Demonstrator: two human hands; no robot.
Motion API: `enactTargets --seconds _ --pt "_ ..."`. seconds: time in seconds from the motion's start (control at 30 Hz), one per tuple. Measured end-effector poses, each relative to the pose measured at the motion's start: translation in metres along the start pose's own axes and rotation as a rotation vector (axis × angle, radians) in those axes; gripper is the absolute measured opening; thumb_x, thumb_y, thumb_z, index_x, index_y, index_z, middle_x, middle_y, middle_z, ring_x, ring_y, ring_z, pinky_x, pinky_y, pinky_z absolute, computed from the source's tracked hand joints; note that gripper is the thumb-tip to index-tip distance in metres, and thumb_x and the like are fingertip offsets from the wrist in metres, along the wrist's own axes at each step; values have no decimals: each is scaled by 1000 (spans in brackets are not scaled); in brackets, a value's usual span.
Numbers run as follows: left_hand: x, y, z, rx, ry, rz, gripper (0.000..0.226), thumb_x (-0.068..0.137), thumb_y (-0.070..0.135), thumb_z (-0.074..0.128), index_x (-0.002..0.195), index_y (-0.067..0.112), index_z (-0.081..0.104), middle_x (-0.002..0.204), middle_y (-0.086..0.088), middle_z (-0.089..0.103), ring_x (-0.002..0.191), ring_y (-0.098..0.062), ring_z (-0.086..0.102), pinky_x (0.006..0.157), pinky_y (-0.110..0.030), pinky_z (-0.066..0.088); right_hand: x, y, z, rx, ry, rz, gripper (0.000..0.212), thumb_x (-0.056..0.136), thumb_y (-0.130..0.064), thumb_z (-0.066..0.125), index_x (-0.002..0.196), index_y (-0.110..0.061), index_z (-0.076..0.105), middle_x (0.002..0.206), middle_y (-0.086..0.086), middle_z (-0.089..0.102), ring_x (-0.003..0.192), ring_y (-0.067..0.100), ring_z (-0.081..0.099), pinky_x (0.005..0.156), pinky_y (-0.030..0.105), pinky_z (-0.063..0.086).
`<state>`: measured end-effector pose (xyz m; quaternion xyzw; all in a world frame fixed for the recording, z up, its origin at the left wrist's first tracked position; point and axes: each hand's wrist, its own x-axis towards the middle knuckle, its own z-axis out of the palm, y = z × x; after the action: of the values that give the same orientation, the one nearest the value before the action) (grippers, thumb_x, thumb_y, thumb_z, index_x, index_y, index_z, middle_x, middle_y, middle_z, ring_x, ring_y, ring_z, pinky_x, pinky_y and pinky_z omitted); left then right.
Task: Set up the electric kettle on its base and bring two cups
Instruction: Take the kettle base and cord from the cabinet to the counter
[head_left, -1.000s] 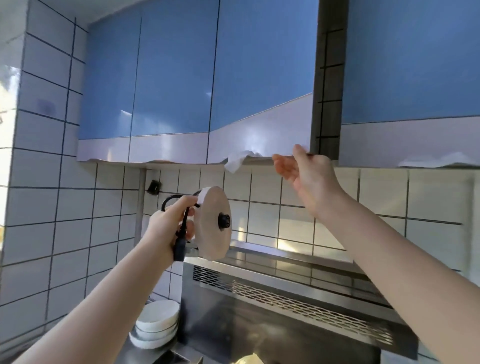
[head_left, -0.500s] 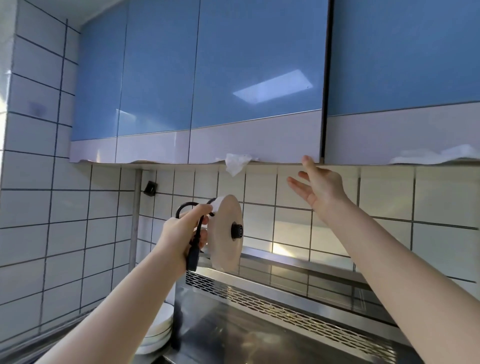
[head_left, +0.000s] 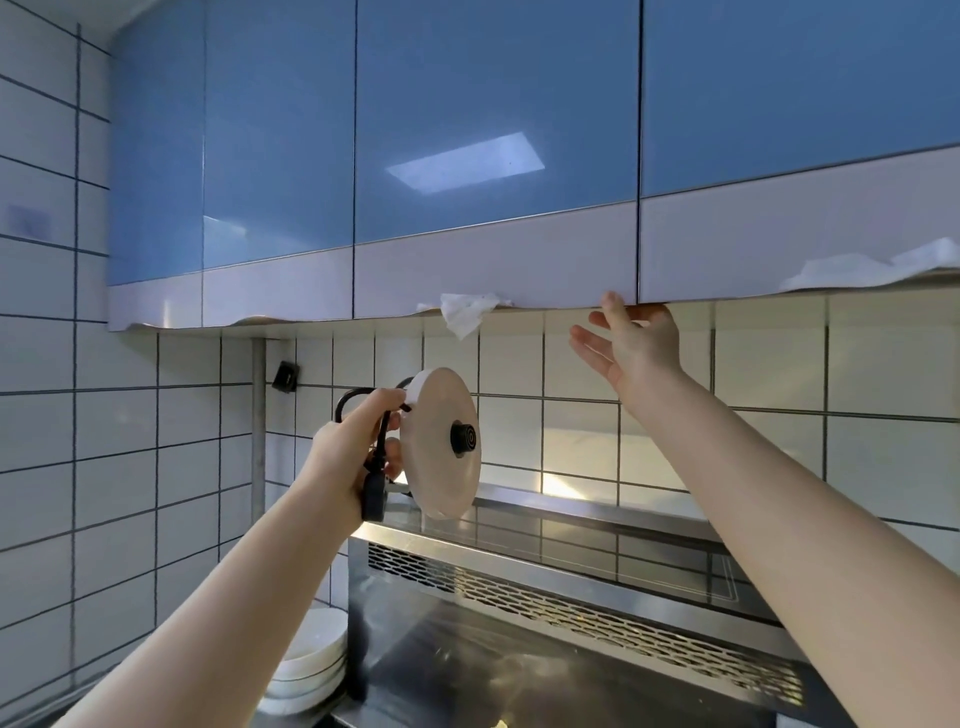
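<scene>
Cabinet door now closed; spread right hand (head_left: 631, 345) lingers at its lower edge while left hand (head_left: 353, 452) grips the round beige kettle base (head_left: 441, 441) and black cord (head_left: 375, 486), cups unfetched.

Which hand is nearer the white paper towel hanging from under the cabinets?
Right. The right hand is raised beside the paper towel, to its right, at the cabinet door bottom edge. The left hand is lower, below-left of it, holding the kettle base.
</scene>
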<state>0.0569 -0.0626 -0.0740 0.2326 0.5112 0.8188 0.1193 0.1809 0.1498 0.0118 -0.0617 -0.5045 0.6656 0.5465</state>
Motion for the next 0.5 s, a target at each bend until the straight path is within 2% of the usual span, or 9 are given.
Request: enactTargets --seconds 0.1,0.2,0.3,0.37,0.43,0.5 --pt "0 0 -1 -16 -30 -3 20 84 29 69 87 10 65 57 1 58 45 -9 47 50 -23 44 1 3 -3 -35 20 -25 30 91 -28 64 109 -8 51 94 13 65 79 28 71 72 41 62" --pt "1 -1 -4 -20 -70 -4 19 85 31 67 84 12 63 53 4 56 43 -8 46 53 -24 43 0 6 -6 -77 8 58 32 90 -35 63 104 -8 53 89 12 65 77 27 69 74 41 61" --pt "-2 -2 -11 -30 -109 -15 19 85 32 66 80 14 62 50 5 55 47 -10 46 67 -32 42 -15 26 -1 -127 -132 202 25 92 -30 62 91 -5 57 88 14 64 78 29 66 76 41 59" --pt "-5 -3 -18 -61 -117 -34 18 86 31 64 77 15 61 48 5 54 45 -10 47 75 -37 42 -36 49 2 -243 -264 285 25 92 -30 63 92 -5 61 94 14 64 85 29 65 84 42 58" --pt "-8 -5 -28 -142 -150 -65 19 87 28 63 73 16 58 47 6 53 38 -7 47 68 -29 48 -56 72 3 -355 -362 361 29 91 -35 62 95 -6 63 104 15 65 92 29 63 92 43 54" --pt "-13 -7 -40 -193 -180 -79 19 86 29 63 72 17 57 48 6 52 35 -7 48 46 -22 48 -75 90 4 -385 -441 450 37 90 -40 62 104 -6 64 112 16 66 93 30 63 94 44 53"
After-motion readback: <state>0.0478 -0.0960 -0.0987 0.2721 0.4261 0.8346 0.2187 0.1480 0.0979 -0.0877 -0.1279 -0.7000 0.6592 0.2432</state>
